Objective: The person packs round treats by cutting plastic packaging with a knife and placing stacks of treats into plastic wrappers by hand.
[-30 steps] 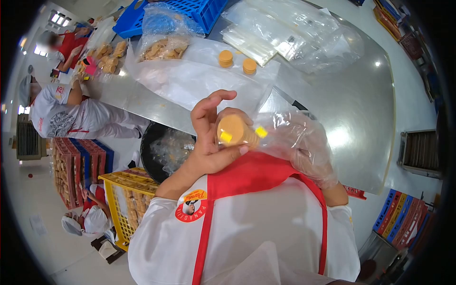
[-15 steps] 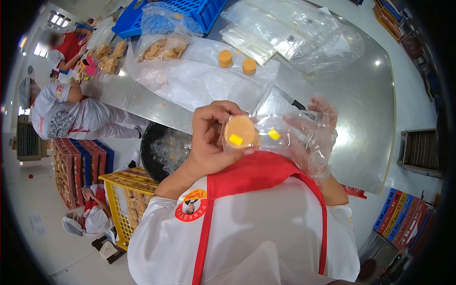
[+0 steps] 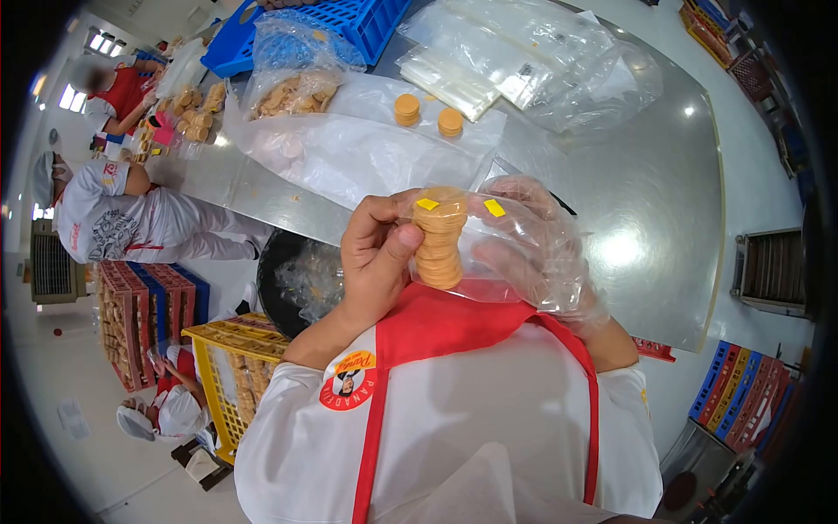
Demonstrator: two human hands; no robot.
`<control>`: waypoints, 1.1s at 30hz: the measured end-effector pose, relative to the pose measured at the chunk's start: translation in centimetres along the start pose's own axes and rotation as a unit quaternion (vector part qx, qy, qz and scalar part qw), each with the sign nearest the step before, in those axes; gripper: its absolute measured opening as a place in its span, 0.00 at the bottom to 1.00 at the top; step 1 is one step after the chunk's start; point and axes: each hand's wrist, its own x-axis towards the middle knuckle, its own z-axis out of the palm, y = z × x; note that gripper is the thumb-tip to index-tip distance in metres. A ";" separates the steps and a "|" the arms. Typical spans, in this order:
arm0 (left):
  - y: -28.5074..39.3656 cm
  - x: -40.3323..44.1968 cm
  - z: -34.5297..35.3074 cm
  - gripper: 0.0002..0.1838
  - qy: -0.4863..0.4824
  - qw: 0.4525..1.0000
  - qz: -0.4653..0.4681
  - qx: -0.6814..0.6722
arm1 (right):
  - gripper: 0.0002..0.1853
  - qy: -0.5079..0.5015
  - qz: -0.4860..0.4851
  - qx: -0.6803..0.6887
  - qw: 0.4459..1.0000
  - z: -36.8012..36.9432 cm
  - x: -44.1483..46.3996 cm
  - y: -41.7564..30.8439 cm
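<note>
Round tan biscuits (image 3: 439, 244) stand stacked inside a clear plastic bag with two yellow labels. My bare left hand (image 3: 377, 253) grips the bag's left side, thumb against the stack. My right hand (image 3: 532, 249), in a clear glove, is closed on the loose end of the same bag. Behind my hands, two short biscuit stacks (image 3: 407, 110) stand on a white plastic sheet (image 3: 349, 148) on the metal table (image 3: 646, 262). A dark-handled tool lies partly hidden behind my right hand.
A bag of biscuits (image 3: 295, 94) and a blue crate (image 3: 371, 31) are at the back, beside flat clear bags (image 3: 454, 79). A black bin (image 3: 301, 279) and a yellow crate (image 3: 214, 375) stand left. Several co-workers (image 3: 113, 201) are at the left.
The bagged biscuits have turned from showing a round face to an upright stack seen from the side. My right hand has moved left, closer to the stack, and holds the bag's loose end.
</note>
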 end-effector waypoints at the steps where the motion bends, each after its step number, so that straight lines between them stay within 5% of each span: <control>1: -0.3 0.0 -0.2 0.13 0.004 1.000 0.003 0.001 | 0.23 0.003 -0.012 -0.011 1.000 0.0 0.1 0.1; 15: -1.2 0.1 -0.2 0.05 0.019 0.997 -0.060 -0.051 | 0.16 0.074 -0.011 -0.017 0.997 0.9 0.2 0.0; 26: -0.8 0.7 1.0 0.10 0.041 0.997 -0.061 -0.003 | 0.17 0.165 -0.034 0.003 0.986 2.3 -0.4 2.5; 33: -1.7 -0.1 0.2 0.10 0.013 0.996 -0.077 -0.038 | 0.18 0.140 -0.043 -0.021 0.989 2.1 -0.3 2.8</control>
